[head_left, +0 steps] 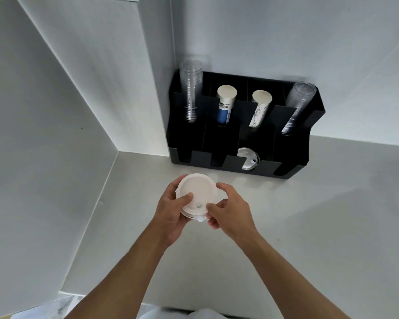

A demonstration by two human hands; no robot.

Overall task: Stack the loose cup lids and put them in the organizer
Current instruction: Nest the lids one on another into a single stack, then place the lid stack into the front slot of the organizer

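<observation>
- My hands meet above the counter (309, 215), in front of the organizer (293, 166); the lid stack (197, 192) sits between them, left hand (171, 215) on its left side, right hand (230, 210) on its right.
- The organizer stands on the counter at the back, against the wall (286, 38) and in the corner beside a side panel (154, 65).
- Four cup stacks lean in its rear slots: clear cups (191, 88) far left, then paper cups (225, 104), a second paper stack (260, 109), and clear cups (297, 104) far right.
- One lid (249, 158) lies in the third front compartment from the left, before the second paper stack.
</observation>
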